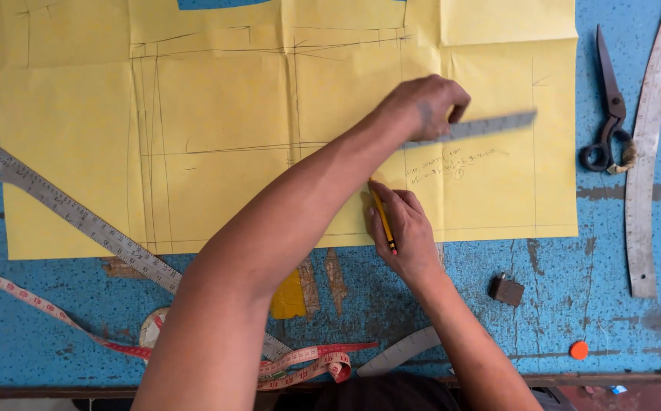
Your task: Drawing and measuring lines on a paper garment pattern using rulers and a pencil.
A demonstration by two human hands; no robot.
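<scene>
Left hand [425, 106] pressed fingers-down on a straight grey metal ruler [476, 127], lying across the large yellow pattern paper [216, 99] toward three o'clock. Right hand [400, 228] closed around a yellow pencil [384, 221], tip low, at six o'clock from the ruler. Likely risk: ruler sliding under uneven pressure, skewing any line; creased paper shifting on the blue table [589, 304]. Black-handled scissors [610, 106] lying apart at three o'clock, an L-shaped metal square [72, 217] at nine.
</scene>
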